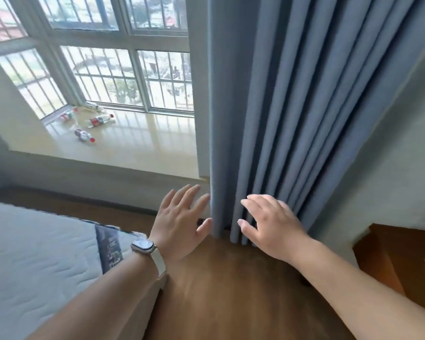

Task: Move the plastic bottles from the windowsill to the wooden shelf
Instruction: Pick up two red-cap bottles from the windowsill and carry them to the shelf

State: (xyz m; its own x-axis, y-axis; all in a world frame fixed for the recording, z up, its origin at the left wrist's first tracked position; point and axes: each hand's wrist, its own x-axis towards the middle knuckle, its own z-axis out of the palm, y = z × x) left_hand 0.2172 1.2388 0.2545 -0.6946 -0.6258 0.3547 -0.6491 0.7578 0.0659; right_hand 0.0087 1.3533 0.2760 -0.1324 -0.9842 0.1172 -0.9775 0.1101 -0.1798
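Several clear plastic bottles with red caps lie on their sides at the far left corner of the pale stone windowsill (142, 141): one nearest me (84, 135), one behind it (100, 119), one by the left pane (68, 115); a fourth clear one (93, 107) rests against the window frame. My left hand (182, 220), with a watch on its wrist, and my right hand (271, 223) hover low in front of me, both open and empty, well short of the bottles. A corner of a wooden piece of furniture (402, 256) shows at the lower right.
A blue-grey curtain (292, 106) hangs straight ahead, right of the sill. A white quilted mattress (39, 261) fills the lower left. Wooden floor (226, 285) runs between mattress and furniture. The barred window (123, 77) backs the sill.
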